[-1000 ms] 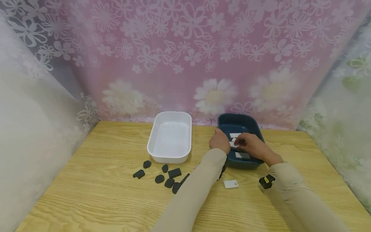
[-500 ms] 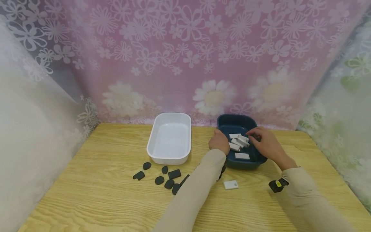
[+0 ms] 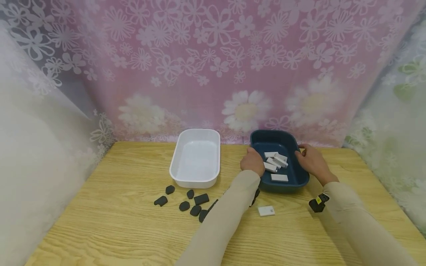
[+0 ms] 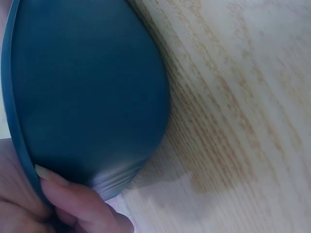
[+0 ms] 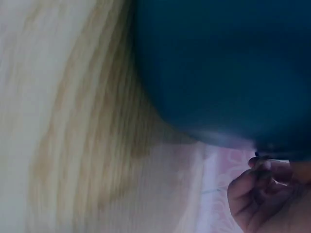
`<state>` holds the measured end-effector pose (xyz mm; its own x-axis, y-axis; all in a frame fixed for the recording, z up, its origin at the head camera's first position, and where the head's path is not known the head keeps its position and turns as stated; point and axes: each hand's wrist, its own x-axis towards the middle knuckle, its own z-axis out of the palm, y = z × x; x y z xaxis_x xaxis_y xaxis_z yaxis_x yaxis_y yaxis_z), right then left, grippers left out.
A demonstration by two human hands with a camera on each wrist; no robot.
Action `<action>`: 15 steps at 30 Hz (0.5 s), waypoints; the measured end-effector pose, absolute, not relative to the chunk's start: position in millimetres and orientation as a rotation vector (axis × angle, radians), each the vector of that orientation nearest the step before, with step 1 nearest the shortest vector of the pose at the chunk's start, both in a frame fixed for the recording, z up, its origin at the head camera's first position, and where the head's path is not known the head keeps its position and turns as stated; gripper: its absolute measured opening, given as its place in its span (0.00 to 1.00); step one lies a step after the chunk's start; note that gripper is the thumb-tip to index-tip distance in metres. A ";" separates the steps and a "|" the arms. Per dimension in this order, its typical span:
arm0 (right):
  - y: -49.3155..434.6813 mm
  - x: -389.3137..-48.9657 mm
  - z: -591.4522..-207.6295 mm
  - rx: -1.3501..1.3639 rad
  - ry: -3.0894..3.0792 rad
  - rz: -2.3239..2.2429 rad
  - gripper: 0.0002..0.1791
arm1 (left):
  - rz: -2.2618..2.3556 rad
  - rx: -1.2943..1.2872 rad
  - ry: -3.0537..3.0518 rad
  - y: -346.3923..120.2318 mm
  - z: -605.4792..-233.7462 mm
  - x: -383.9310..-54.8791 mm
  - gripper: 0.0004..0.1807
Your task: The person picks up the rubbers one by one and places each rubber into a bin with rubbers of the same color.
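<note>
A dark blue basin [image 3: 273, 137] stands at the right of the table, holding several small white rectangular pieces [image 3: 279, 178]. My left hand [image 3: 252, 162] grips its left rim; in the left wrist view the thumb [image 4: 73, 196] lies against the basin's outer wall [image 4: 92, 87]. On the opposite side, my right hand [image 3: 313, 162] holds the right rim, thumb toward the inside. The right wrist view is blurred, with curled fingers [image 5: 252, 191] close to the basin wall [image 5: 223, 73]. One white flat piece [image 3: 266, 211] lies on the table in front of the basin.
A white basin [image 3: 195, 183] stands left of the blue one. Several small black pieces [image 3: 201, 199] lie on the wooden table [image 3: 116, 221] in front of it, some partly behind the left sleeve [image 3: 223, 218]. A pink floral curtain [image 3: 199, 74] hangs behind the table.
My right hand has let go of a white piece inside the blue basin, withdrawn to the right and taken hold of the right rim. The left hand has stayed on the left rim.
</note>
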<state>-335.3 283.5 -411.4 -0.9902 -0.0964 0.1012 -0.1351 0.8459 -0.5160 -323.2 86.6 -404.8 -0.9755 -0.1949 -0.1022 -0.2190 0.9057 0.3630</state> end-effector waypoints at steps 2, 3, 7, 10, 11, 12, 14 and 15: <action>285.0 -336.6 -413.1 0.193 -2.959 0.883 0.29 | 0.586 -0.311 3.006 88.1 -404.1 -322.2 0.16; 285.6 -337.2 -413.7 0.187 -2.963 0.938 0.29 | 0.582 -0.299 3.010 88.5 -403.7 -321.6 0.16; 285.0 -337.8 -413.1 0.158 -2.952 1.232 0.33 | 0.566 -0.232 2.996 87.2 -406.3 -325.2 0.17; 281.1 -337.4 -414.1 0.073 -2.922 1.423 0.35 | 0.567 -0.171 2.944 83.5 -410.8 -331.1 0.22; 279.9 -337.8 -415.0 0.037 -2.917 1.444 0.36 | 0.568 -0.150 2.918 81.8 -412.0 -332.9 0.24; 279.2 -338.3 -416.8 -0.001 -2.910 1.458 0.36 | 0.576 -0.132 2.892 80.0 -412.8 -334.1 0.26; 277.4 -338.8 -419.0 -0.050 -2.894 1.451 0.37 | 0.584 -0.093 2.853 76.4 -414.4 -335.8 0.30; 277.2 -339.7 -419.6 -0.063 -2.891 1.434 0.37 | 0.597 -0.079 2.842 74.4 -415.0 -336.6 0.31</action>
<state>-339.7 277.2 -419.6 -0.9956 -0.0031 -0.0940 0.0730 0.6053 -0.7927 -336.6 74.4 -415.0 -0.9708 -0.0043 -0.2400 -0.1005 0.9153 0.3900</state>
